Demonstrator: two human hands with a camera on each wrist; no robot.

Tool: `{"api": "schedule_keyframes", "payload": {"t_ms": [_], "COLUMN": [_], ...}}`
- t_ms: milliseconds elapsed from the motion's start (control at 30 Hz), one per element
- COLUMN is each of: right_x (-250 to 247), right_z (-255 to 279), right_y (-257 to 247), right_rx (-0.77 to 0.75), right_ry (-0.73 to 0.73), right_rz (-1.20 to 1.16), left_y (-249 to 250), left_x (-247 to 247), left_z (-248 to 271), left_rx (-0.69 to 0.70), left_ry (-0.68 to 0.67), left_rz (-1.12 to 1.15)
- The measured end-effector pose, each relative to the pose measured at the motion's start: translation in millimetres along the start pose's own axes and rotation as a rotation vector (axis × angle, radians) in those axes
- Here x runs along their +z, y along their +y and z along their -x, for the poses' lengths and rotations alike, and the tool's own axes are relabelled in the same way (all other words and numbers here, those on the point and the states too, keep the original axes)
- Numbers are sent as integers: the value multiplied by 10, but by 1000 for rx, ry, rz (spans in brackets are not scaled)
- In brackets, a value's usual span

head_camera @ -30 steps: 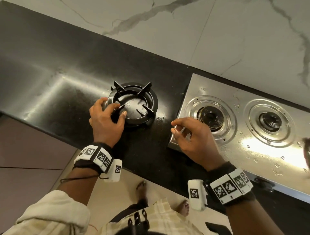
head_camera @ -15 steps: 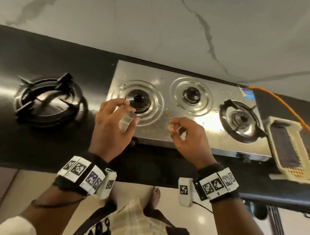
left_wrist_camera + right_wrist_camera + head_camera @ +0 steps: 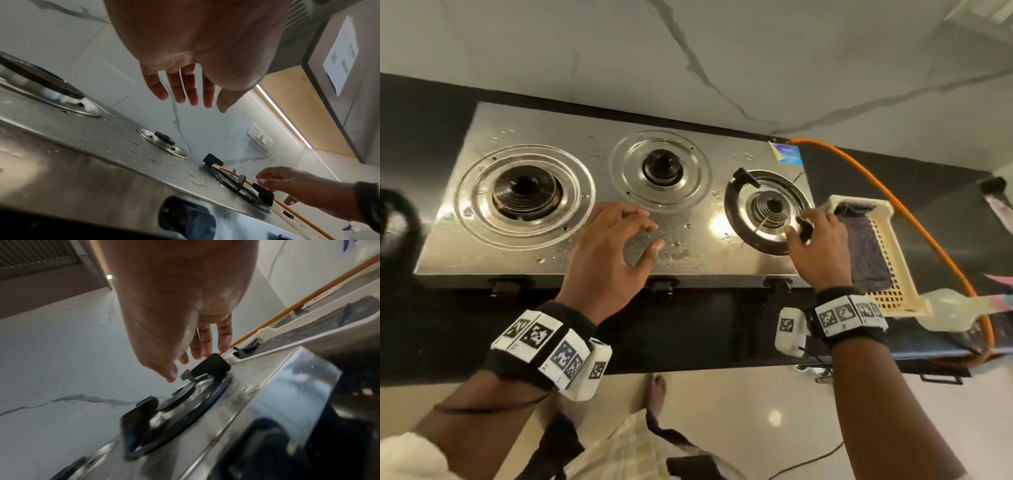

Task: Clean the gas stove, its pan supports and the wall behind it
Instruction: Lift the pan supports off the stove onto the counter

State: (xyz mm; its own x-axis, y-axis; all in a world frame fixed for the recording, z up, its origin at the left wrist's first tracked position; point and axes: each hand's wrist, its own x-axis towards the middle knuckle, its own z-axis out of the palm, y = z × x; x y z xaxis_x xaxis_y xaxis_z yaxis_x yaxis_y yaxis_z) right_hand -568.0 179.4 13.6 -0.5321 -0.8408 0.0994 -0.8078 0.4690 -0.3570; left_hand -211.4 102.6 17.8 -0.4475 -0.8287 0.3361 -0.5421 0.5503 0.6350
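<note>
The stove (image 3: 571,246) is sitting on the black table (image 3: 431,322), pushed against the wall (image 3: 756,61) at the table's back edge. Water drops are lying on its steel top. One pan support (image 3: 736,219) is resting on the burner at the stove's right end; the other two burners are bare. Another support (image 3: 393,222) is lying on the table off the stove's left end.

The left hand (image 3: 606,253) is hovering over the stove's front middle, fingers spread and loosely bent, gripping nothing. The right hand (image 3: 818,246) is reaching down at the front right of the pan support, fingertips (image 3: 224,344) touching one black prong; whether they are pinching it I cannot tell. The two hands are well apart.

A cream basket (image 3: 893,260) with a dark cloth (image 3: 866,253) is standing just right of the stove, an orange hose (image 3: 914,222) curving past it.
</note>
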Motion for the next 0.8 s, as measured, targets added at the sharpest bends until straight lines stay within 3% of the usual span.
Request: {"api": "schedule_keyframes", "payload": {"t_ms": [133,433,800], "right_x": [27,45,-159], "right_z": [-185,-344,-289], "right_y": [270,547,232], "right_rx": [18,-224,-355], "right_ry": [-36,-12,192], "right_rz": [27,29,-56], "left_y": [92,128,234], "left_x": [135,257,359], "left_z": [-49,-109,-209], "left_rx": [0,17,30], "left_ry": [-14,-30,-121], "left_rz": [0,-10,51]}}
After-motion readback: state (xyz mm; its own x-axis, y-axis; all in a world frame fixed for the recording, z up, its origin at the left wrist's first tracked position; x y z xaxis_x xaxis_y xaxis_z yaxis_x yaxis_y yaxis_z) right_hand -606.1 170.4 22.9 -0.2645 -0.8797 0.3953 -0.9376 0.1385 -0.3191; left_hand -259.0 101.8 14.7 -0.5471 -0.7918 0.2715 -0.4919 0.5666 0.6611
